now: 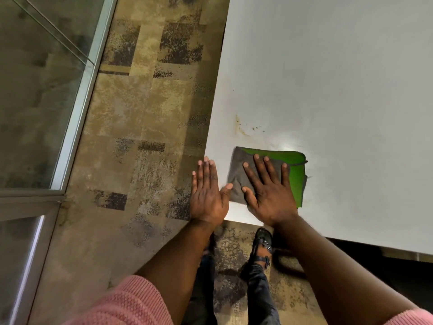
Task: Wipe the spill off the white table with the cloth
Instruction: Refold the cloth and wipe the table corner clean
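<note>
Right hand [269,198] flat, fingers apart, pressing the cloth [295,177] on the tabletop [339,78]. Left hand [207,195] open at the edge. Spill [243,127] sits at 12 o'clock of the cloth; a flat push w/o folding could smear it.

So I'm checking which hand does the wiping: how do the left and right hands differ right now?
The right hand lies flat on the grey-and-green cloth, fingers spread; the left hand touches no cloth, fingers held together. The right hand sits fully over the white table; the left hand hangs at the table's corner, mostly over the carpet. Both are open, palms down.
</note>
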The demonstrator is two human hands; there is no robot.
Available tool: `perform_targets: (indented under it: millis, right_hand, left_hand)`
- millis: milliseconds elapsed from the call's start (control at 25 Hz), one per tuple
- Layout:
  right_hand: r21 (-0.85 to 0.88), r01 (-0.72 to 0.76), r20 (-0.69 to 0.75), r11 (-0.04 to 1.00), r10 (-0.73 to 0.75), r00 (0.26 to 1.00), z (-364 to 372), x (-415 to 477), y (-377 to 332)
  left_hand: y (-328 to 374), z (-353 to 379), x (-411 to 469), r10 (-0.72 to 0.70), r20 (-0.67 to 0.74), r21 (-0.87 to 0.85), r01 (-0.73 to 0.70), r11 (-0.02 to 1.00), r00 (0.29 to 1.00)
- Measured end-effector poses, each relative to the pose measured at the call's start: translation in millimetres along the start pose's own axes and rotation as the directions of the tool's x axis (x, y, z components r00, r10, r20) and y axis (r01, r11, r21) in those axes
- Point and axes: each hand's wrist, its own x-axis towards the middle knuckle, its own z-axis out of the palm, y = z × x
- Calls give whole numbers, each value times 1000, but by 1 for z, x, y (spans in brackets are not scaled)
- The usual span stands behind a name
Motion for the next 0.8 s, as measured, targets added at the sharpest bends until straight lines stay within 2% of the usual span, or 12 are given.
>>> perform_targets:
  millis: [120, 280, 400, 560, 720, 800]
  right_hand:
    - [-12, -38, 15, 999, 38, 999, -2, -29, 10]
    - [-40, -35, 51, 999, 37, 998, -8, -18, 18]
    - [-45, -79, 33, 996, 81, 996, -3, 1, 22]
    - [4, -152, -10, 988, 152, 988, -6, 38, 30]
    - [8, -148, -37, 989, 148, 988, -9, 89, 35]
    - [20, -138, -30, 990, 139, 990, -11, 120, 33]
  left_hand:
    - [2, -3, 2, -2, 77, 102, -6, 995, 997]
    - [0, -4, 11, 147, 145, 140, -167, 976, 978]
    - [-6, -2, 16, 209, 126, 132, -225, 965, 970]
    - [-7, 1, 19, 221, 99, 133, -233, 963, 970]
    - [-11, 5, 18, 253, 31, 58, -255, 965, 967]
    - [-10, 5, 18, 237, 58, 81, -241, 967, 970]
